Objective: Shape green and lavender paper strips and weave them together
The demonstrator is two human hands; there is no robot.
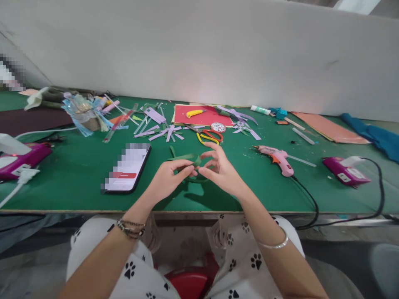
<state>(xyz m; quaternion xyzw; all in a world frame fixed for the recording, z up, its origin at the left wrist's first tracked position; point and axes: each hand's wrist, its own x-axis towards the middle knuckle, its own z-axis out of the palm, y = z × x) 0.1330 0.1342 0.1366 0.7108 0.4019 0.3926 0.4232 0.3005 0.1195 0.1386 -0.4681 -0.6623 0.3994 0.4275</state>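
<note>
Green paper, in a long thin strip [193, 159], is bent up between the person's two hands, just over the front part of the desk [240, 143]. The left hand [168, 176] pinches the strip with its thumb and finger. The right hand [222, 170] is close beside it, with its fingers bent and spread apart; I cannot tell if its thumb is holding the strip too. The desk is green as well. Just behind the hands lie scissors [205, 131] with red and yellow handles, and next to them is a small round thing [218, 127] with spots. Past the scissors there is red paper [183, 115] with a yellow cutter [195, 113] on top. Lots of purple bits [156, 115] are in a messy pile to the left of the red paper. A phone [135, 166] lies flat near the left hand. On the right side, a pink glue gun [282, 160] lies on the desk, and its black cord [311, 198] hangs over the front edge. Farther right sits a purple power box [346, 176] with a white plug in it.
</note>
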